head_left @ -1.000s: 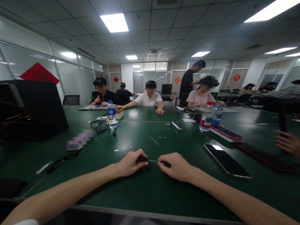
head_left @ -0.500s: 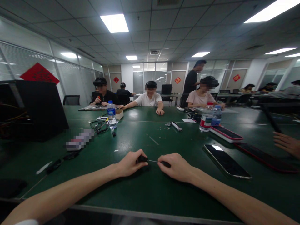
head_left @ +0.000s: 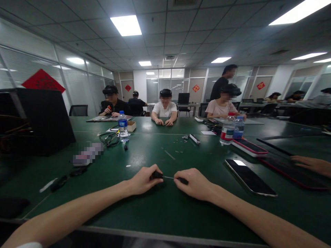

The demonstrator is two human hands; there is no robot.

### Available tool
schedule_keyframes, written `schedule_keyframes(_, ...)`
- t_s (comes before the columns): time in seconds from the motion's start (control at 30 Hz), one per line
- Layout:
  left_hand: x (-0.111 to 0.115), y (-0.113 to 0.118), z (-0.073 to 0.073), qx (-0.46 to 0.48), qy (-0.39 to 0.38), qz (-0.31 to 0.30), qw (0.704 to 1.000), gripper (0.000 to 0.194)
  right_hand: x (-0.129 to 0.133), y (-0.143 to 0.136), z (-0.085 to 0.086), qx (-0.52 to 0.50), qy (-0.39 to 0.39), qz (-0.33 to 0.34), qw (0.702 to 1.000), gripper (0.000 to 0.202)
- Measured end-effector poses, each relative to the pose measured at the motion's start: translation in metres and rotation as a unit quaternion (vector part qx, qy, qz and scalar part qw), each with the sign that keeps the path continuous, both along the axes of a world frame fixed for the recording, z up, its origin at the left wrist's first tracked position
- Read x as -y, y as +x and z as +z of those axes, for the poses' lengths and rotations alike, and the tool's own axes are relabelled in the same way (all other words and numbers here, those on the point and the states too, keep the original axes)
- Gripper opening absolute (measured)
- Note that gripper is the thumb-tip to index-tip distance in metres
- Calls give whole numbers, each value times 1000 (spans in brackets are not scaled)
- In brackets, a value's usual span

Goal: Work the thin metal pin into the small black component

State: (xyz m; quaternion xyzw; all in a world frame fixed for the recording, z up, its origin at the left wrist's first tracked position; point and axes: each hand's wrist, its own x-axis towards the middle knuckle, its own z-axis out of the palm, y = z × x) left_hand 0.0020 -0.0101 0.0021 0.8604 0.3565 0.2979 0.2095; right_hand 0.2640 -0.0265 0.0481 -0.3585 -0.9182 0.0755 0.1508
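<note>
Over the green table, my left hand (head_left: pixel 144 179) is closed around a small black object (head_left: pixel 157 175), mostly covered by the fingers. My right hand (head_left: pixel 198 183) grips a screwdriver (head_left: pixel 183 181) by its black handle. Its thin metal shaft points left and meets the black object, though the exact contact at the tip is too small to tell. Both forearms rest low near the tabletop. A smartphone (head_left: pixel 249 177) lies to the right of my right hand. Just beyond my left hand is a small white scrap (head_left: pixel 128 166).
Water bottles (head_left: pixel 227 132) stand at right beside a red-rimmed phone-like slab (head_left: pixel 250 147). Another bottle (head_left: pixel 123 127), cables (head_left: pixel 110 139) and a black computer case (head_left: pixel 46 117) are at left. Small debris (head_left: pixel 178 141) lies ahead. A co-worker's hand (head_left: pixel 312 165) holds a dark flat panel at right.
My hands and the screwdriver look unmoved. At right, the co-worker's dark panel has been lowered toward the table. The person opposite has drawn both hands together; the standing person has shifted right.
</note>
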Motion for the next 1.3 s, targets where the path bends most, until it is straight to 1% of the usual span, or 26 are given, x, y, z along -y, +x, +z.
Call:
schedule_keyframes(0.27,-1,0,-1,-3,-14,3,1000,26,1,0,1,1,-1,-2,1000,28)
schedule_keyframes(0.37,-1,0,-2,-1,-8,6,1000,25,1,-1,2,0,-2,-2,1000,28)
schedule_keyframes(0.6,1,1,1,-3,-6,8,1000,24,0,0,0,3,1,-6,1000,29)
schedule_keyframes(0.8,1,0,2,11,-23,-13,1000,24,0,0,0,-4,-4,-3,1000,29)
schedule_keyframes(0.97,1,1,4,17,-21,-10,1000,23,1,-1,4,2,-5,-8,1000,30)
schedule_keyframes(1.13,0,1,3,29,-31,-20,999,21,2,-1,6,-1,-20,1,1000,32)
schedule_keyframes(1.3,0,1,3,11,-23,-7,1000,20,1,-1,4,3,-20,-1,1000,31)
